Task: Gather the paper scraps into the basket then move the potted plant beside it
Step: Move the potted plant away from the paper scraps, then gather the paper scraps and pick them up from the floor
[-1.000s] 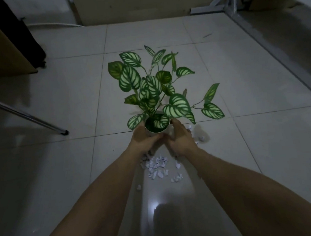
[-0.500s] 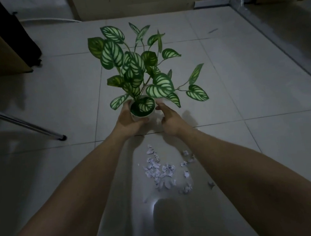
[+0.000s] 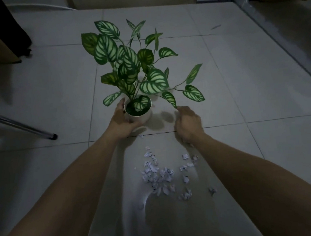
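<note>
Floor tiles (image 3: pixel 240 86) carry everything. Potted plant (image 3: pixel 138 108) stands upright on them, left hand (image 3: pixel 122 121) wrapped on its white pot. Right hand (image 3: pixel 188 123) sits loosely curled just right of the pot, holding nothing. Paper scraps (image 3: pixel 159 174) lie scattered nearer than the pot.

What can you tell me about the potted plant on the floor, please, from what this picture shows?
The potted plant stands upright on the pale tiled floor, just beyond a tile joint and farther from the person than the paper scraps. Its small round pot looks white and smooth, dark green inside the rim. Thin stems carry broad green leaves with pale stripes, one branch spreading right. The left hand cups the pot's left side; the right hand is off the pot, near a low leaf tip.
</note>
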Tool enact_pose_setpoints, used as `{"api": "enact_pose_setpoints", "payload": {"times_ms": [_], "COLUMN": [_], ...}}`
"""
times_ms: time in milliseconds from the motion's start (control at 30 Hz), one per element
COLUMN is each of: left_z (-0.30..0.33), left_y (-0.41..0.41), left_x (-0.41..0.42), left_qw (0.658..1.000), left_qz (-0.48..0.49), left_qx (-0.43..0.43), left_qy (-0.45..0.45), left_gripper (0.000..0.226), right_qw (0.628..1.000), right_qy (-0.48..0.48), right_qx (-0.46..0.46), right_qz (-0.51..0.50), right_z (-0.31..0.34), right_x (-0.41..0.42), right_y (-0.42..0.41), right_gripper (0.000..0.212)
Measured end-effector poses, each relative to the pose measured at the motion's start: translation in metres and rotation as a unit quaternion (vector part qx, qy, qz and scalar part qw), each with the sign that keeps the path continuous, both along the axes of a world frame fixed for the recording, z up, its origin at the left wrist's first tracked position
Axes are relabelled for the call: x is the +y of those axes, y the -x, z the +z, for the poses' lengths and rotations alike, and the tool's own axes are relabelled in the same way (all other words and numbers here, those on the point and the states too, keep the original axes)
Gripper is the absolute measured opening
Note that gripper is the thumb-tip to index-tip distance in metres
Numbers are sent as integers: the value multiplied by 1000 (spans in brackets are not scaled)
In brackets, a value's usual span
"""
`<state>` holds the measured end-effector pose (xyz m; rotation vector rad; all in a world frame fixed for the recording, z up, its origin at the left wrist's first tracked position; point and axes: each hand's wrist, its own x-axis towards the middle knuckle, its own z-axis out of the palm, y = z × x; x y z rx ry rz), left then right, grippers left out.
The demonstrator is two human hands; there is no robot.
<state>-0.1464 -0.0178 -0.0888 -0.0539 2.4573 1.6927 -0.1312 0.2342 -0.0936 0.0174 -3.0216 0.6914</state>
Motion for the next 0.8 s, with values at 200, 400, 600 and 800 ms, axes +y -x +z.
{"api": "enact_pose_setpoints", "payload": {"times_ms": [200,400,600,800], "left_z": [-38,-47,-39,-26], "left_y": [-65,-92,-112,-110], "left_x": [11,32,62,65], "left_qw": [973,934,941,948], "left_qz": [60,-90,-190,-144], "left_qx": [-71,-20,27,55], "left_qy": [212,345,279,280], "left_gripper": [96,78,63,61], "right_qw": [993,981,975,997], "right_qy": [-17,-30,-18,-36], "right_qx": [-111,-153,-130,33], "right_qz": [22,118,180,-59], "right_z": [-29,-36,-26,-11], "right_x": [23,-3,-15,25], "right_y": [-23,-52,-97,-106], "right_gripper": [53,62,55,47]}}
